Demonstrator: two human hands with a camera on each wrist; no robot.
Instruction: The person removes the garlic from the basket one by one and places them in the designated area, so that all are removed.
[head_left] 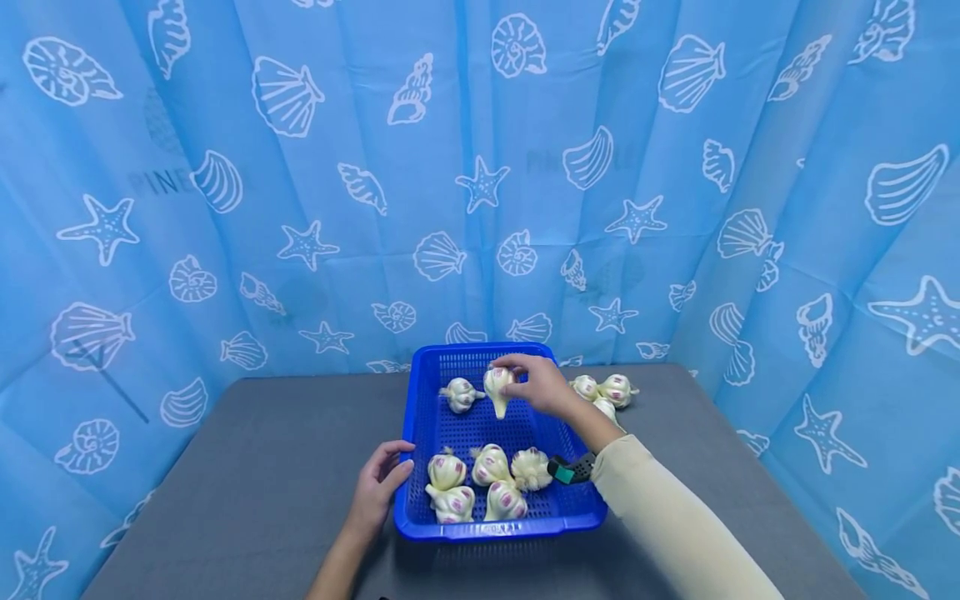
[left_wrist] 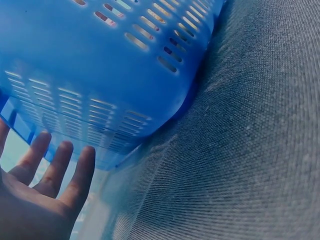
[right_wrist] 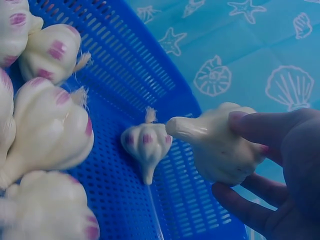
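Observation:
My right hand pinches a white garlic bulb with purple patches, holding it over the far part of a blue perforated basket. In the right wrist view, the fingers and thumb grip the sides of this bulb, its stem pointing left. Another garlic bulb lies apart inside the basket, by the far wall. Several more bulbs are grouped at the basket's near end. My left hand rests at the left rim, its fingers fairly straight beside the outer wall in the left wrist view.
A few garlic bulbs lie outside the basket, on the grey table beyond its right side, partly hidden by my right forearm. A blue curtain with a white shell print hangs behind the table and along its sides.

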